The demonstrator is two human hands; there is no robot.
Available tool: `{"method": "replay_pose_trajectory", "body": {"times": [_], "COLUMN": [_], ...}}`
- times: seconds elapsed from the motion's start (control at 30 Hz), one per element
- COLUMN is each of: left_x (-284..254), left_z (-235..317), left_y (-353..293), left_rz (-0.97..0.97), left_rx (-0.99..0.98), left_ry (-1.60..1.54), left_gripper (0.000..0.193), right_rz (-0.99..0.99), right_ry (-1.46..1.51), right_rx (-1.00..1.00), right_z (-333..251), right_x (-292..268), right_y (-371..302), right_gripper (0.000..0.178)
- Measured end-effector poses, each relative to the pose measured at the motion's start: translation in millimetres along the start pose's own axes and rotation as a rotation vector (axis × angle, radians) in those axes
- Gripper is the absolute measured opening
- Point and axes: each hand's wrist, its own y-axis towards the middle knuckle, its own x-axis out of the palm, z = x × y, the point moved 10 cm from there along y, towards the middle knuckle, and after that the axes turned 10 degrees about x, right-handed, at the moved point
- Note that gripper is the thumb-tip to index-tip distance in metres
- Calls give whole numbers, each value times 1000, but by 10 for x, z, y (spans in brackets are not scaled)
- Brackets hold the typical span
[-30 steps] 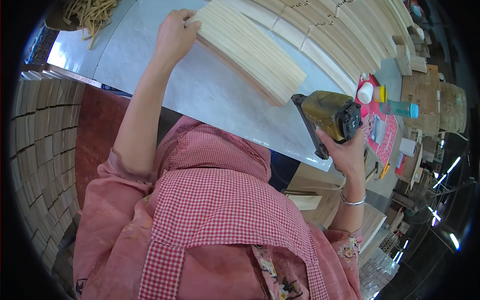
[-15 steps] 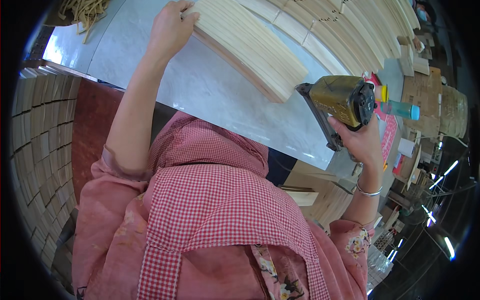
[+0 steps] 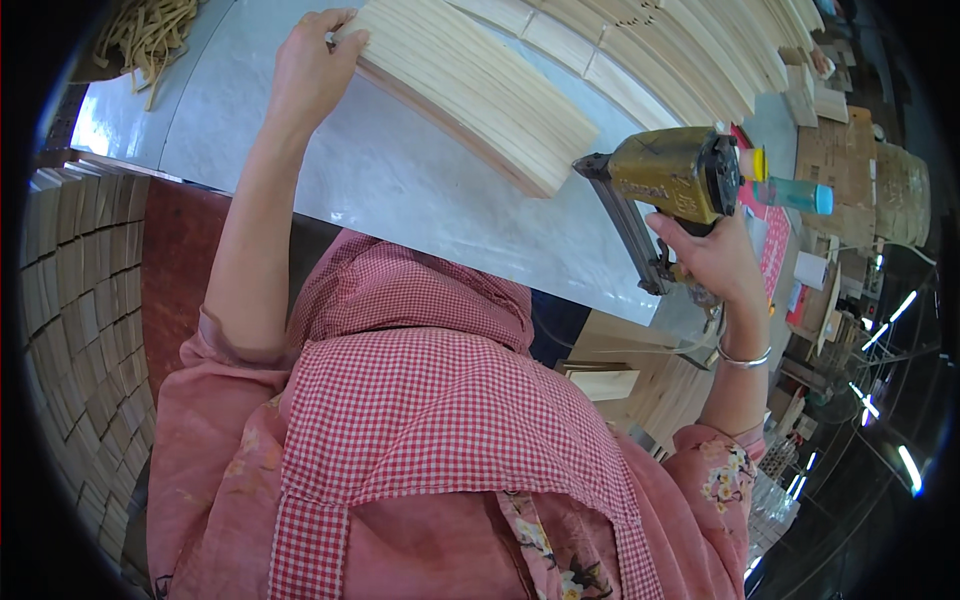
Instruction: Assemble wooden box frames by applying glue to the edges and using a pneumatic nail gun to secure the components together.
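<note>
A long pale wooden piece (image 3: 470, 80) lies slantwise on the grey-white tabletop (image 3: 390, 170). Its grooved top and a thick side edge show; whether it is hollow beneath I cannot tell. My left hand (image 3: 312, 70) is closed on its far left end, thumb on the near side and fingers partly hidden behind it. A worn olive-gold air nail gun (image 3: 660, 175) with a black nose and slanting magazine is in my right hand (image 3: 722, 258), which wraps its handle. The gun's nose is at the piece's right end; whether they touch is unclear.
Rows of pale wooden pieces (image 3: 700, 60) fill the table's far right. Wood strips (image 3: 150, 35) heap at far left. A teal bottle (image 3: 795, 194) and a yellow-capped one (image 3: 752, 164) stand behind the gun. Stacked wood (image 3: 85, 270) rises at left; a thin hose (image 3: 640, 350) hangs below.
The wooden piece, both hands and the nail gun have shifted slightly left and up in the view. The gun's nose stays by the piece's right end. Both grips are unchanged.
</note>
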Motion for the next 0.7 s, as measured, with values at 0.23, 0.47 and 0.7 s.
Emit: {"method": "replay_pose_trajectory", "body": {"times": [0.23,0.47,0.7], "left_x": [-43,383,1055], "left_z": [67,1202,1517], "left_y": [-35,-184,-279], "left_rz": [16,-197,-655], "left_rx": [96,999,794], "left_ry": [119,431,516], "left_gripper": [49,75,84], "right_rz": [46,209,195], "right_ry": [-12,198,214], "right_rx": [-73,-27,-58], "right_z": [39,277,377], "right_x": [4,-166,-147], "right_y": [-95,-490,-675], "right_gripper": [44,42,43]}}
